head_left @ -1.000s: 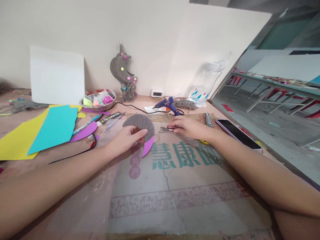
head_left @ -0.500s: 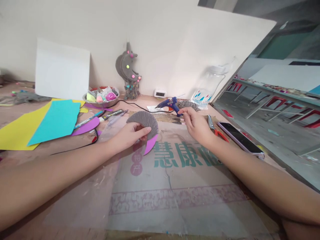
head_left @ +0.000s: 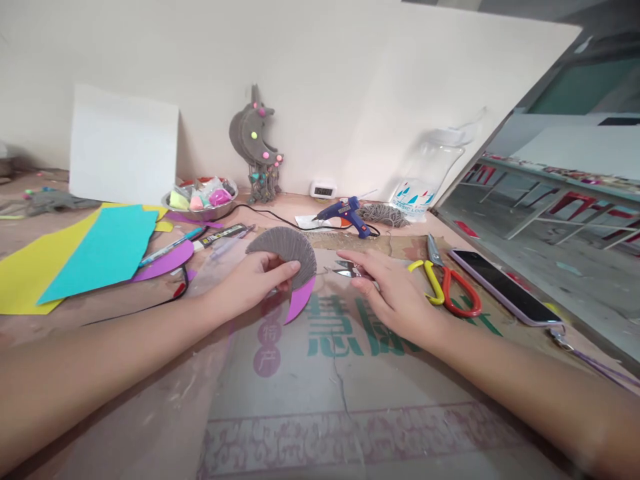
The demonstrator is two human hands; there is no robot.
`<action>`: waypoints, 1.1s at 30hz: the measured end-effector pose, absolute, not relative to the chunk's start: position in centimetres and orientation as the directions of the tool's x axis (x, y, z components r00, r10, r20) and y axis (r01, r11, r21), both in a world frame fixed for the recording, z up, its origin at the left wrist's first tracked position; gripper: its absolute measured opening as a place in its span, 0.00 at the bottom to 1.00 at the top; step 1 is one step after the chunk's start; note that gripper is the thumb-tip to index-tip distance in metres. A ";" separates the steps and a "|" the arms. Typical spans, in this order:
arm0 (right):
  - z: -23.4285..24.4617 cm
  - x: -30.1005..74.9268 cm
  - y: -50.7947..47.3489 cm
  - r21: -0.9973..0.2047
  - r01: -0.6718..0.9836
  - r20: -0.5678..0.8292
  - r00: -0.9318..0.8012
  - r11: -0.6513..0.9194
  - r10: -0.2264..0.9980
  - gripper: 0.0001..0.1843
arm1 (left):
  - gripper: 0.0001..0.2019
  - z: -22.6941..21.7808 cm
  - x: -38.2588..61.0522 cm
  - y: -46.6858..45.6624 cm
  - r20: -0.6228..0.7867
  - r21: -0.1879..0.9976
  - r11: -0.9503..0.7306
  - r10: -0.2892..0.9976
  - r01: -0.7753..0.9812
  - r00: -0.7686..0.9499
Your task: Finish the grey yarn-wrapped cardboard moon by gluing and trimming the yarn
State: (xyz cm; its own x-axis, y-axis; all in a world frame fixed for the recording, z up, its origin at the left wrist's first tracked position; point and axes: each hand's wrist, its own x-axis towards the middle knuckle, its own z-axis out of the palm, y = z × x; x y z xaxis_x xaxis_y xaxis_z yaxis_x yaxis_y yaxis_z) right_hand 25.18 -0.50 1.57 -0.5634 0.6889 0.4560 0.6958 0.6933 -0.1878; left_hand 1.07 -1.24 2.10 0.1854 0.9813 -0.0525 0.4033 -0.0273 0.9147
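Note:
My left hand grips a crescent moon, thumb in front. Grey yarn is wound round most of it; its lower tip is bare purple. Just to the right, my right hand is closed on small snips, whose pointed metal blades face the crescent. Most of the snips is hidden by the fingers. A yellow handle shows behind this hand; I cannot tell what it belongs to. Close by lie red-handled scissors. A thin strand of grey yarn runs down the sheet under my hands.
A blue glue gun, a ball of grey yarn and a clear jug stand along the back. A phone lies right. Leftward are a bowl, a turquoise sheet and pens. A decorated moon hangs on the wall.
My right hand has come back from near the glue gun towards me, and metal blades now show in its fingers. The scissors and yellow handle are uncovered. My left hand keeps the crescent.

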 end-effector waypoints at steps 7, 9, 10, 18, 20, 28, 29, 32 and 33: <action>0.9 24.4 -0.3 -0.184 0.694 0.463 -0.564 0.696 0.684 0.14 | 0.17 1.9 1.1 -1.3 -0.010 0.912 -0.076 0.978 0.404 0.207; 0.9 24.4 -0.4 -0.211 0.682 0.475 -0.555 0.700 0.683 0.13 | 0.17 1.8 1.0 -1.3 -0.001 0.921 -0.089 0.974 0.380 0.228; 0.9 24.4 -0.4 -0.219 0.681 0.480 -0.548 0.698 0.685 0.13 | 0.17 1.7 1.0 -1.2 0.005 0.922 -0.096 0.972 0.375 0.235; 0.8 24.2 -0.4 -0.193 0.707 0.471 -0.542 0.680 0.696 0.14 | 0.18 1.6 1.0 -1.2 0.020 0.902 -0.123 0.969 0.414 0.244; 0.8 24.2 -0.4 -0.180 0.706 0.476 -0.547 0.685 0.689 0.15 | 0.18 1.7 1.1 -1.3 0.007 0.899 -0.111 0.971 0.425 0.241; 0.9 24.1 -0.4 -0.142 0.707 0.481 -0.562 0.692 0.673 0.14 | 0.18 1.6 1.1 -1.5 -0.003 0.913 -0.097 0.970 0.396 0.244; 0.9 24.1 -0.4 -0.141 0.707 0.482 -0.562 0.693 0.672 0.13 | 0.18 1.5 1.0 -1.4 -0.001 0.913 -0.101 0.969 0.396 0.249; 0.8 24.1 -0.4 -0.148 0.701 0.485 -0.563 0.697 0.670 0.13 | 0.18 1.4 0.9 -1.3 0.003 0.904 -0.108 0.969 0.413 0.249; 0.8 24.1 -0.4 -0.152 0.700 0.484 -0.564 0.698 0.670 0.14 | 0.18 1.4 0.9 -1.2 0.005 0.901 -0.110 0.970 0.419 0.245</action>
